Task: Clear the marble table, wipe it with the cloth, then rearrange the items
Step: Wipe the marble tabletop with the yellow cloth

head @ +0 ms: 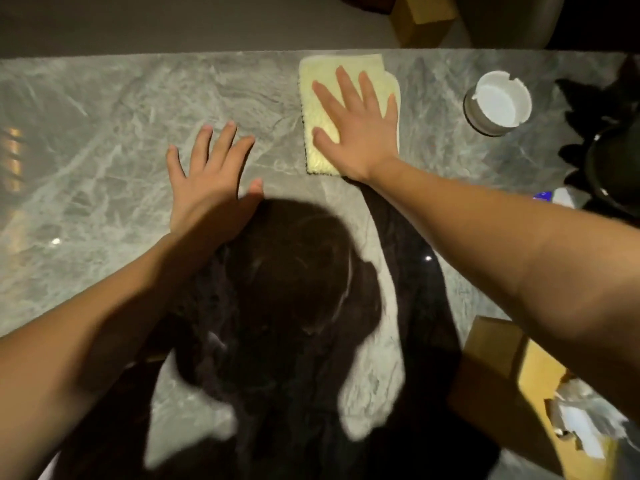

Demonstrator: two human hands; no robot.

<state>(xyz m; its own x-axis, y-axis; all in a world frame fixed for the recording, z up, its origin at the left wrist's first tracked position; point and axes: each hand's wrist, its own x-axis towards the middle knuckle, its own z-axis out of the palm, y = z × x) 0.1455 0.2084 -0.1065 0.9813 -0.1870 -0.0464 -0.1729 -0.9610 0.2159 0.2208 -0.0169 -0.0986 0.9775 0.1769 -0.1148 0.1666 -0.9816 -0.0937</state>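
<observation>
The person is wiping the marble table [104, 109], right hand [358, 129] spread flat on the yellow cloth [313, 109] at twelve o'clock, left hand [207, 188] splayed empty; probably sweeping toward the ashtray [498, 102] at two o'clock next.

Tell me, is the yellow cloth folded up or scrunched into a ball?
Folded, it seems. The yellow cloth lies flat on the marble table as a neat rectangle, with a layered edge at its far corner, under the flat right hand.

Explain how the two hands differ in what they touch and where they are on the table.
The right hand presses flat on the yellow cloth, far across the marble table; the left hand lies on bare marble, nearer the person and holding nothing. Both are open, palms down, fingers spread.
</observation>
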